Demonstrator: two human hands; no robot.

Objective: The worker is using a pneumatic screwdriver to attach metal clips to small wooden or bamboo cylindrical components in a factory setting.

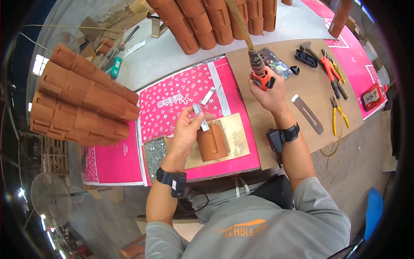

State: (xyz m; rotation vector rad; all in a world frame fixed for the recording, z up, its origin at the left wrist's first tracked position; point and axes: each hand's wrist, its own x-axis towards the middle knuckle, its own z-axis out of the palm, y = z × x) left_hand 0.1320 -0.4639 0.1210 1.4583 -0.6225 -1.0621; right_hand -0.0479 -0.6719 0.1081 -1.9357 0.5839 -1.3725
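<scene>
My left hand pinches a short silver metal strip between thumb and fingers. Just beneath it, a brown cylindrical piece with a raised slot lies on a pale wooden board. Another silver strip lies on the pink patterned sheet farther off. My right hand is wrapped around a red and black power tool, held up over the brown cardboard. From the tool's grey ribbed collar a long tan rod reaches up past the top edge.
A box of small screws stands left of the board. Stacked brown cylinders rise at the left, with more at the back. Pliers, red-handled cutters, a hammer, a flat brown blade and a red packet lie right.
</scene>
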